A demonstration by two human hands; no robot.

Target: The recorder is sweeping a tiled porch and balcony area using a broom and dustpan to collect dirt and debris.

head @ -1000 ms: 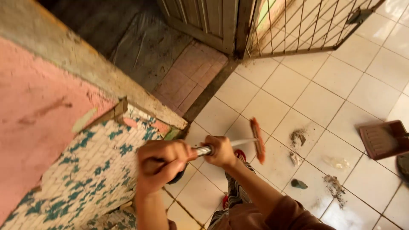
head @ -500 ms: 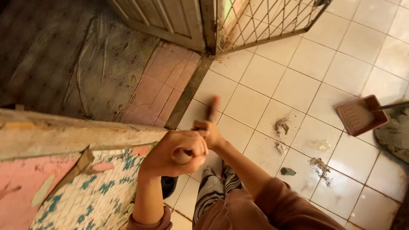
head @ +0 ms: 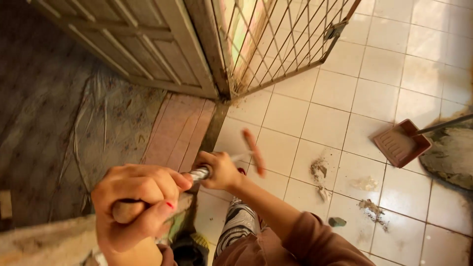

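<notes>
I hold a broom by its metal handle (head: 199, 173). My left hand (head: 135, 207) is closed around the handle's rounded top end, close to the camera. My right hand (head: 219, 170) grips the handle lower down. The broom's orange-red head (head: 253, 151) is blurred over the white floor tiles, just left of a small heap of dirt (head: 318, 170). More dirt and scraps (head: 372, 209) lie on the tiles to the right.
A brown dustpan (head: 400, 143) with a long handle lies on the tiles at the right, beside a grey mat (head: 451, 152). A metal grille gate (head: 281, 39) and a wooden door (head: 133, 44) stand at the top. Pink tiles and a plastic-covered floor (head: 59, 113) are at the left.
The view has tilted up, so the pink and mosaic wall has dropped almost out of frame. The broom head has swung a little to the right, toward the dirt heap.
</notes>
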